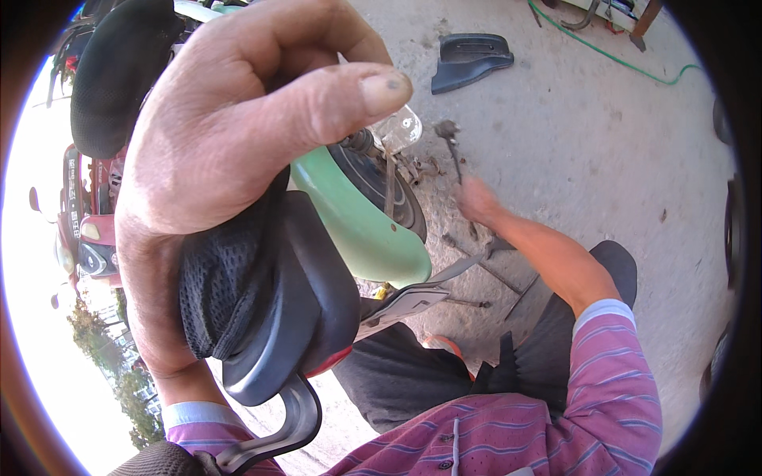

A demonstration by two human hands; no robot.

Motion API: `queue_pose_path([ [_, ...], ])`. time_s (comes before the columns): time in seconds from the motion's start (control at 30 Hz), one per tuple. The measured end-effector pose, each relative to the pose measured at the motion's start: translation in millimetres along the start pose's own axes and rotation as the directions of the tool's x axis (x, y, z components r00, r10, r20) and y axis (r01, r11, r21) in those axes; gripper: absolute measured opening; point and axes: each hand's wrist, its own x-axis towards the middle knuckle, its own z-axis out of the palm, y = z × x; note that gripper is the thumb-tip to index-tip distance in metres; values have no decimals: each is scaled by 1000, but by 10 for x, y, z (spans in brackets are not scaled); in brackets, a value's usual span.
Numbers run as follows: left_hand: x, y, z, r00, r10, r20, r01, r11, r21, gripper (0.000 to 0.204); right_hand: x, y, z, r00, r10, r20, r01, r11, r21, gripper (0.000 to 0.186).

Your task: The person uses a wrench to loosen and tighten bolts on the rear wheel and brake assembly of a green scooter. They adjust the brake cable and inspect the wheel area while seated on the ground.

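Over the concrete floor I see a green fender, with a wheel beside it. My left hand is raised, fingers bent; what it grips, I cannot tell. My right hand, slightly blurred, is clamped on a dark tool near the wheel.

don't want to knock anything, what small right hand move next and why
Perhaps steady the right hand first: it looks blurred, with a dark tool apparently in its grip, close to the wheel and green fender.
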Motion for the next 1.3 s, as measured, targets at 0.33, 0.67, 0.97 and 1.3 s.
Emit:
queue_pose_path([
  [0.33,71,45,-39,994,59,91,-62,998,33,44,252,-645,-818,958,-88,-272,206,874,440,46],
  [0.67,26,-73,-14,999,38,-30,-37,998,41,67,719,-987,-506,950,-107,-292,293,626,723,51],
  [0.97,57,-217,-190,998,61,29,-63,995,78,63,764,-859,-361,958,-207,-199,246,236,940,48],
  [1.3,55,-224,-285,996,42,74,-48,996,70,50,971,-852,-147,933,-190,-305,341,204,918,54],
])
